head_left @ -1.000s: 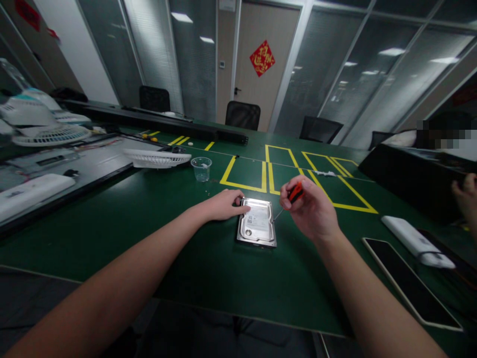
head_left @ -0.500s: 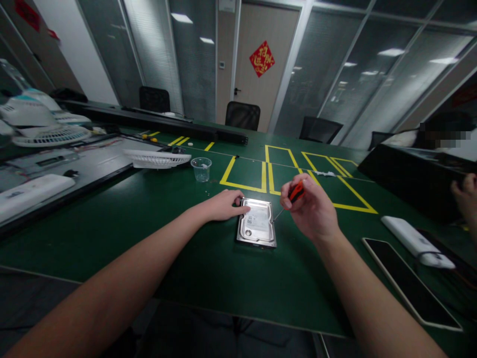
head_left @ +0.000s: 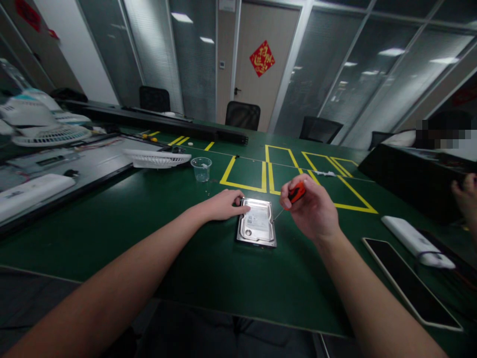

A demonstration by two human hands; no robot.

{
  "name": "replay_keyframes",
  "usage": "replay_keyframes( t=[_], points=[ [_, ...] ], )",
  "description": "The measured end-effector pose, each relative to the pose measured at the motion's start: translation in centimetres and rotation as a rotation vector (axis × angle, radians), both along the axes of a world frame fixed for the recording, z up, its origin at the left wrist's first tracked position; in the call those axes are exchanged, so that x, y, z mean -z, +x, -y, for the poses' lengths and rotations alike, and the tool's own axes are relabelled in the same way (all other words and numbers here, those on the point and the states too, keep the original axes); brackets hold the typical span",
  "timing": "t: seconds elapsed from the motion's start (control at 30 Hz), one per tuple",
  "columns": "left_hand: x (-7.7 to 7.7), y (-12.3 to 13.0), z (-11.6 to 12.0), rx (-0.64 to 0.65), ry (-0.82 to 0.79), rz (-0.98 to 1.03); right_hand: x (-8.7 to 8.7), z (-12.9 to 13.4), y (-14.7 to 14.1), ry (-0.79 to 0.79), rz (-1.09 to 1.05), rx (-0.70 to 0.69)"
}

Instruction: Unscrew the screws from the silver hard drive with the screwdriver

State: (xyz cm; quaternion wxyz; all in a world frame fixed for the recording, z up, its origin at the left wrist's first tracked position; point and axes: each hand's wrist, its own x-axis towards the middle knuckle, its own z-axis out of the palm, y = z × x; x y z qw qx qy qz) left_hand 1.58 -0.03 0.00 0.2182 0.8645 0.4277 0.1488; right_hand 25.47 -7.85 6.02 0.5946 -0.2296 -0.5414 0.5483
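A silver hard drive (head_left: 259, 224) lies flat on the green table (head_left: 208, 268), label side up. My left hand (head_left: 227, 205) grips its upper left corner, the thumb resting on the top face and the fingers curled at the far edge. In my right hand (head_left: 313, 204) is a screwdriver (head_left: 297, 193) with a red and black handle, held tilted. Its thin shaft slants down and left, and the tip meets the drive's right edge near the notch. A clear plastic cup (head_left: 201, 170) stands beyond my left hand, with tiny bits on the table close by it.
Yellow tape (head_left: 244, 187) marks boxes beyond the drive. At right lie a phone (head_left: 410, 283) and a white power strip (head_left: 417, 242), near a black box (head_left: 406, 176) and another person's hand (head_left: 465, 191). Fan parts (head_left: 156, 159) and a large panel (head_left: 85, 159) occupy the left.
The screwdriver handle has turned slightly in my right hand, with its tip at the same spot. My left hand and the hard drive have not visibly moved.
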Motion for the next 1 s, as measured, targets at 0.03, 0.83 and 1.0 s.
replay_keyframes(
  t=[0.03,0.83,1.0],
  points=[
    [0.00,-0.01,0.00,0.000,-0.005,0.000,-0.01,0.01,0.01,0.002,-0.001,-0.002],
    [0.05,-0.06,-0.08,0.000,-0.009,0.012,-0.15,-0.16,0.25,0.034,0.007,0.041],
    [-0.08,-0.07,0.01,-0.007,-0.022,0.014,-0.08,-0.02,0.14,0.025,-0.006,0.049]
  ],
)
